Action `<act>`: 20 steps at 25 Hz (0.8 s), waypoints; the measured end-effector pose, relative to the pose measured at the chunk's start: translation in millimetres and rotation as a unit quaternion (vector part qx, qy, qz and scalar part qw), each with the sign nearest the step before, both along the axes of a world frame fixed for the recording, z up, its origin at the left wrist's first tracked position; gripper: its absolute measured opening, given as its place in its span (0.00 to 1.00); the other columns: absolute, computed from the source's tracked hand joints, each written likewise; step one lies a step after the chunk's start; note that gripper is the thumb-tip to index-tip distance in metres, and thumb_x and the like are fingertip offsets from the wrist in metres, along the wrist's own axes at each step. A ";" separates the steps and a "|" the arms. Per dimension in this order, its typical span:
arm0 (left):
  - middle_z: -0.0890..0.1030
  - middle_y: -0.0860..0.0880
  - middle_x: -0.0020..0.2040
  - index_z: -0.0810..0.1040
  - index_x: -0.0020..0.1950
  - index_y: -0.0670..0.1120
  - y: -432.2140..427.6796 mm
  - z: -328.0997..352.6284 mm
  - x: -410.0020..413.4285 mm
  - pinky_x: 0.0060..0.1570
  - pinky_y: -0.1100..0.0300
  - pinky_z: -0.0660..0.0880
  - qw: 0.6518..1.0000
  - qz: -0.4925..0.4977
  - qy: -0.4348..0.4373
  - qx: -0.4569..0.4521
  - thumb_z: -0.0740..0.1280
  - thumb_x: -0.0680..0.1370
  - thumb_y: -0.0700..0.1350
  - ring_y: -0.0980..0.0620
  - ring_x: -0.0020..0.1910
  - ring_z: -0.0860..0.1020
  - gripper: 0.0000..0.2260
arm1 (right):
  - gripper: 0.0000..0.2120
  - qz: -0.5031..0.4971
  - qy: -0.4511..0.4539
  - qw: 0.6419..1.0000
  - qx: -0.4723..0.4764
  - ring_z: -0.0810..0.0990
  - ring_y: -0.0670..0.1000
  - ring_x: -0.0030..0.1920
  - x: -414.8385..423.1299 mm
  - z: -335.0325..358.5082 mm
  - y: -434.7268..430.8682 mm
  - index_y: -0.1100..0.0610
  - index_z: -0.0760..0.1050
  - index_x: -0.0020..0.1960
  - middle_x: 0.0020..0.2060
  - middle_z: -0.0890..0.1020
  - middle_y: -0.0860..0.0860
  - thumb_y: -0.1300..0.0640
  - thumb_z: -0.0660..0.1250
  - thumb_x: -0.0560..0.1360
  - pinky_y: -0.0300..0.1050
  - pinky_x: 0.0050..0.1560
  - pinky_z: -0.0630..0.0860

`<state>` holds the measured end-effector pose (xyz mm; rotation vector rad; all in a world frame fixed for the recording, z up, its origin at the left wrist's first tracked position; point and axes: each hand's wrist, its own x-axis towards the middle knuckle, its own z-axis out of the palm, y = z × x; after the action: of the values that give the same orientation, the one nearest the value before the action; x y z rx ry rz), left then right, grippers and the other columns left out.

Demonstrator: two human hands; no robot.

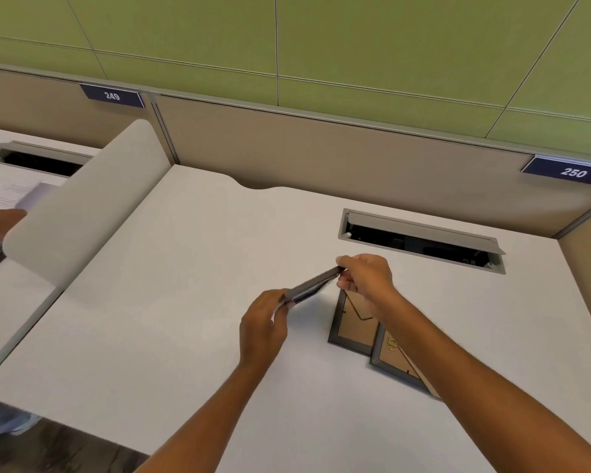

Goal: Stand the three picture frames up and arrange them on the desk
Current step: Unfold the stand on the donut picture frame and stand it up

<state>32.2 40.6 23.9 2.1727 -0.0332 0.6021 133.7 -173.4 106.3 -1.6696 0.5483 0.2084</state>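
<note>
Above the tabletop (pixel 171 302): both hands pinch one frame (pixel 313 285), edge-on, left of the cable hatch (pixel 420 240).
Hands: left hand (pixel 261 324), right hand (pixel 367 279) clamped at opposite ends.
Other frames (pixel 354 331): face down nearer than the hatch, overlapping.
Tip: swing the prop out fully before setting it down.
</note>
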 end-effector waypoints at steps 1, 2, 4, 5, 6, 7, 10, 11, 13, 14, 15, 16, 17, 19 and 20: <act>0.87 0.51 0.54 0.86 0.60 0.44 2.3 5.2 3.5 0.51 0.64 0.81 0.999 0.009 0.016 -0.034 0.72 0.80 0.35 0.56 0.53 0.84 0.11 | 0.11 0.006 -0.009 1.000 0.002 0.86 0.51 0.33 0.1 3.9 2.1 0.63 0.84 0.48 0.39 0.88 0.57 0.54 0.76 0.80 0.48 0.46 0.89; 0.86 0.53 0.54 0.86 0.60 0.44 4.6 10.7 7.8 0.50 0.69 0.79 0.996 0.015 0.039 -0.074 0.71 0.80 0.35 0.61 0.52 0.83 0.11 | 0.12 0.012 -0.018 1.000 0.003 0.86 0.51 0.34 0.3 7.0 3.8 0.63 0.84 0.49 0.38 0.87 0.57 0.53 0.75 0.80 0.47 0.43 0.88; 0.86 0.56 0.53 0.86 0.60 0.48 10.3 21.7 16.7 0.46 0.75 0.77 0.982 0.021 0.099 -0.157 0.70 0.80 0.38 0.67 0.52 0.82 0.11 | 0.16 0.028 -0.034 0.999 -0.012 0.84 0.51 0.36 0.7 11.2 6.2 0.64 0.84 0.50 0.39 0.87 0.56 0.50 0.74 0.81 0.43 0.38 0.84; 0.87 0.56 0.53 0.86 0.59 0.50 14.2 26.2 21.0 0.45 0.75 0.76 0.973 0.020 0.132 -0.189 0.71 0.81 0.38 0.68 0.51 0.82 0.10 | 0.17 0.036 -0.040 0.998 -0.021 0.83 0.51 0.36 0.9 12.3 6.8 0.65 0.83 0.50 0.40 0.86 0.56 0.49 0.73 0.82 0.42 0.36 0.82; 0.88 0.55 0.53 0.85 0.59 0.51 18.4 29.9 24.8 0.44 0.75 0.76 0.965 0.015 0.160 -0.205 0.71 0.82 0.38 0.67 0.49 0.83 0.10 | 0.18 0.043 -0.043 0.998 -0.026 0.81 0.51 0.36 0.8 12.4 7.1 0.66 0.83 0.51 0.41 0.86 0.55 0.49 0.73 0.82 0.43 0.35 0.81; 0.88 0.55 0.53 0.86 0.59 0.50 22.9 32.4 27.9 0.45 0.73 0.77 0.960 0.004 0.182 -0.212 0.71 0.83 0.39 0.65 0.48 0.84 0.09 | 0.19 0.048 -0.045 0.997 -0.027 0.80 0.51 0.37 0.5 12.0 7.2 0.66 0.82 0.52 0.41 0.85 0.55 0.48 0.72 0.82 0.44 0.35 0.80; 0.90 0.53 0.53 0.86 0.61 0.48 33.6 37.2 31.5 0.51 0.58 0.85 0.936 -0.033 0.234 -0.259 0.69 0.85 0.41 0.55 0.51 0.88 0.08 | 0.20 0.064 -0.046 0.997 -0.021 0.79 0.51 0.41 -1.5 8.3 8.0 0.64 0.82 0.52 0.43 0.86 0.54 0.45 0.71 0.83 0.46 0.39 0.78; 0.90 0.52 0.53 0.85 0.61 0.48 35.5 38.4 31.6 0.52 0.53 0.86 0.927 -0.038 0.248 -0.279 0.68 0.86 0.42 0.52 0.53 0.89 0.08 | 0.21 0.070 -0.045 0.996 -0.016 0.79 0.51 0.42 -2.4 7.1 8.6 0.64 0.82 0.53 0.43 0.86 0.53 0.43 0.70 0.83 0.46 0.40 0.78; 0.90 0.50 0.55 0.85 0.61 0.48 37.6 39.7 31.1 0.54 0.49 0.87 0.916 -0.039 0.265 -0.300 0.66 0.88 0.44 0.49 0.55 0.89 0.08 | 0.22 0.085 -0.039 0.996 -0.007 0.80 0.51 0.43 -4.6 4.4 9.5 0.60 0.83 0.51 0.44 0.87 0.52 0.40 0.68 0.84 0.45 0.41 0.78; 0.90 0.49 0.56 0.84 0.61 0.48 38.1 39.9 30.8 0.54 0.49 0.87 0.913 -0.037 0.270 -0.303 0.65 0.88 0.45 0.48 0.56 0.89 0.09 | 0.23 0.094 -0.031 0.995 -0.001 0.82 0.51 0.44 -5.7 2.3 9.5 0.58 0.84 0.51 0.44 0.87 0.52 0.38 0.66 0.84 0.45 0.42 0.79; 0.90 0.48 0.57 0.83 0.62 0.47 38.5 39.7 30.5 0.53 0.49 0.87 0.911 -0.037 0.275 -0.305 0.64 0.89 0.46 0.47 0.57 0.88 0.09 | 0.25 0.105 -0.017 0.994 0.008 0.83 0.50 0.44 -6.8 -0.4 9.7 0.57 0.84 0.51 0.44 0.88 0.52 0.36 0.64 0.85 0.45 0.43 0.80; 0.89 0.48 0.57 0.83 0.63 0.46 38.5 39.8 30.1 0.52 0.51 0.86 0.908 -0.038 0.279 -0.312 0.63 0.89 0.47 0.47 0.57 0.88 0.10 | 0.27 0.115 0.007 0.993 0.020 0.85 0.51 0.45 -8.2 -3.9 9.9 0.57 0.84 0.52 0.44 0.88 0.52 0.34 0.61 0.85 0.46 0.44 0.81; 0.89 0.47 0.58 0.83 0.63 0.46 38.4 39.9 30.0 0.51 0.53 0.86 0.903 -0.040 0.281 -0.323 0.63 0.89 0.48 0.46 0.58 0.88 0.11 | 0.29 0.127 0.037 0.991 0.034 0.86 0.52 0.46 -9.5 -8.1 10.7 0.57 0.84 0.53 0.44 0.89 0.52 0.33 0.59 0.85 0.48 0.46 0.82; 0.90 0.47 0.57 0.82 0.62 0.45 37.9 41.5 30.9 0.49 0.56 0.86 0.893 -0.041 0.285 -0.347 0.62 0.90 0.49 0.47 0.57 0.89 0.12 | 0.32 0.150 0.103 0.981 0.060 0.89 0.57 0.50 -12.3 -19.8 14.8 0.59 0.83 0.56 0.47 0.89 0.56 0.30 0.59 0.84 0.53 0.48 0.86; 0.90 0.47 0.56 0.82 0.61 0.44 37.7 42.2 32.1 0.47 0.57 0.85 0.889 -0.040 0.287 -0.356 0.61 0.90 0.49 0.48 0.56 0.89 0.13 | 0.33 0.159 0.131 0.976 0.067 0.89 0.59 0.53 -13.7 -26.5 17.7 0.60 0.83 0.57 0.49 0.89 0.58 0.30 0.59 0.83 0.56 0.52 0.88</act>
<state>64.3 78.3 66.2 1.5328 0.3598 -0.1062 120.0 -155.6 79.9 -1.6013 0.4475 0.6924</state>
